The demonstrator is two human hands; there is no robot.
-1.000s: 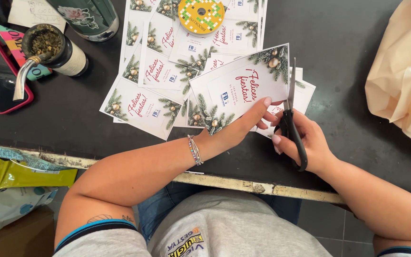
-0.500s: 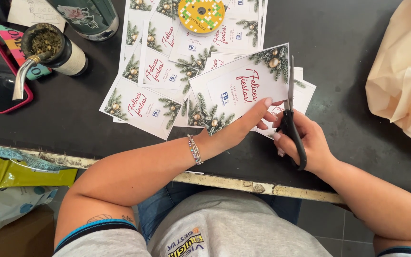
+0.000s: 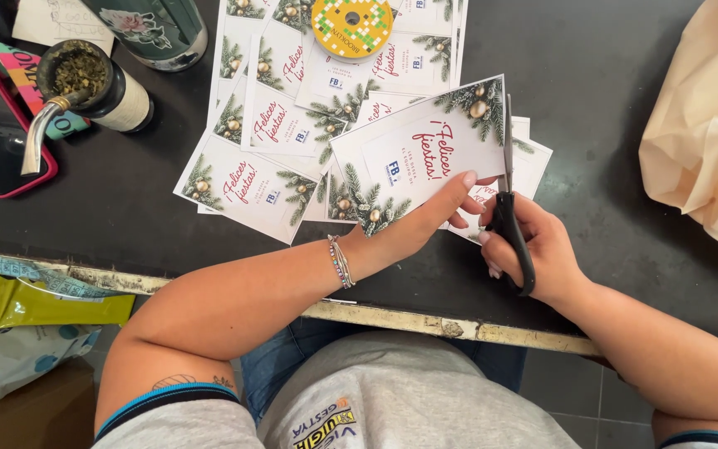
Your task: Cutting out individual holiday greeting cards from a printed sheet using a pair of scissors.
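A glossy white holiday card [image 3: 417,162], pine sprigs and gold baubles at its corners, is pinched by the left hand [image 3: 425,220] above the black tabletop [image 3: 608,100], while the right hand [image 3: 533,245] grips black-handled scissors [image 3: 510,208], blades along the card's right edge. Matching cards [image 3: 247,187] fan out beside it; a yellow-green ribbon spool [image 3: 352,25] sits above, a tan paper bag [image 3: 704,133] right
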